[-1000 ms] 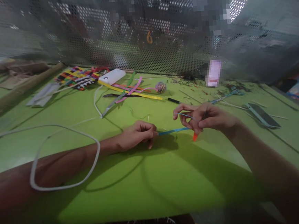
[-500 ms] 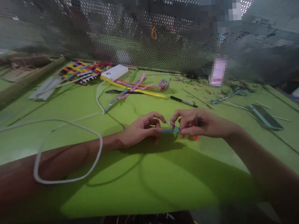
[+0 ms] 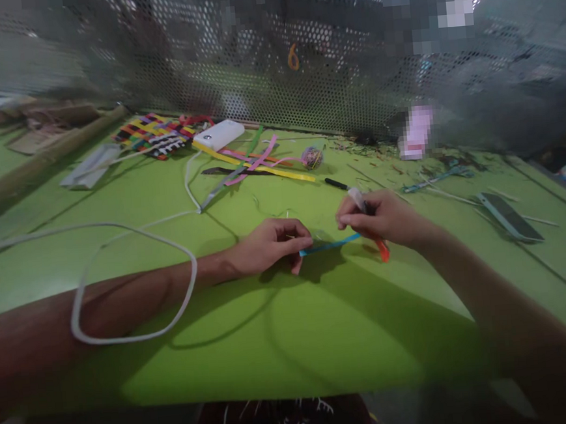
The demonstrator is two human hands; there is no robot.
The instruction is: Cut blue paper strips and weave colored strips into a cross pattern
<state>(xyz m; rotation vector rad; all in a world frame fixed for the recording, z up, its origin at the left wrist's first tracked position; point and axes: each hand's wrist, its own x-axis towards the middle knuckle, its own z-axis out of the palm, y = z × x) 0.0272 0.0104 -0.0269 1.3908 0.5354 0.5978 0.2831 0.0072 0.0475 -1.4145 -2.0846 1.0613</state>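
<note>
Over the green table (image 3: 236, 366), a thin blue strip (image 3: 333, 243) stretches between my two hands. Its left end is pinched between the thumb and fingers of my left hand (image 3: 276, 245). My right hand (image 3: 378, 214) has its fingers closed around a slim tool with a pale top (image 3: 357, 198) and an orange part (image 3: 383, 250) sticking out below. The blue strip's right end runs up to the right fingers, where they hide it. A white cable (image 3: 192, 271) loops over my left forearm.
Behind my hands lie crossed coloured strips (image 3: 260, 165), a white power bank (image 3: 221, 135), a small woven ball (image 3: 312, 157) and a black pen (image 3: 336, 183). A phone (image 3: 511, 217) lies right. Perforated metal (image 3: 273, 88) borders the back.
My right hand has moved right and slightly up, away from my left hand. More of the blue strip shows between them, and the tool's pale top and orange part are clearer.
</note>
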